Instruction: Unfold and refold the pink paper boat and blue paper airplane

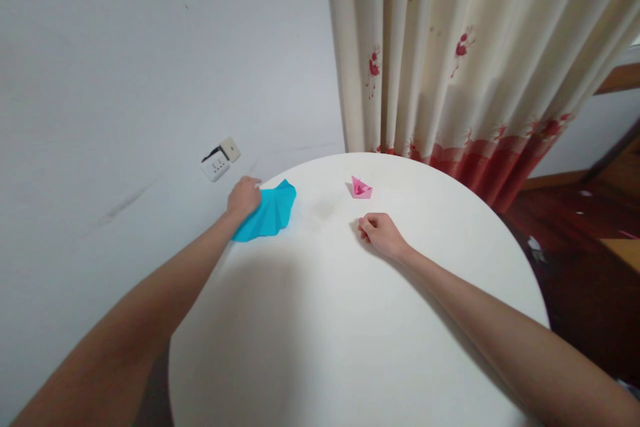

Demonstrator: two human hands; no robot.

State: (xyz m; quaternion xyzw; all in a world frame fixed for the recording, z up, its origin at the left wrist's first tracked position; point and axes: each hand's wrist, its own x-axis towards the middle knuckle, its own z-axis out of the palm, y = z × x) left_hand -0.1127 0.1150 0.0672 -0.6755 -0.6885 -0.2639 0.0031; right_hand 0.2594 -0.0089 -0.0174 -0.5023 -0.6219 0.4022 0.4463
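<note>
My left hand [244,197] is at the far left rim of a round white table [345,340]. Its fingers are closed on the left side of a creased sheet of bright blue paper [273,212], and one finger points out over the top edge. The sheet looks wavy, with fold lines across it. My right hand [381,233] rests on the table in a loose fist, with nothing visible in it. Just beyond that fist, without touching it, sits a small pink folded paper boat [362,189].
A white wall with a power socket [216,165] borders the table on the left. Behind the table hangs a cream curtain [450,67] with a red floral pattern. The dark floor to the right has small scraps on it.
</note>
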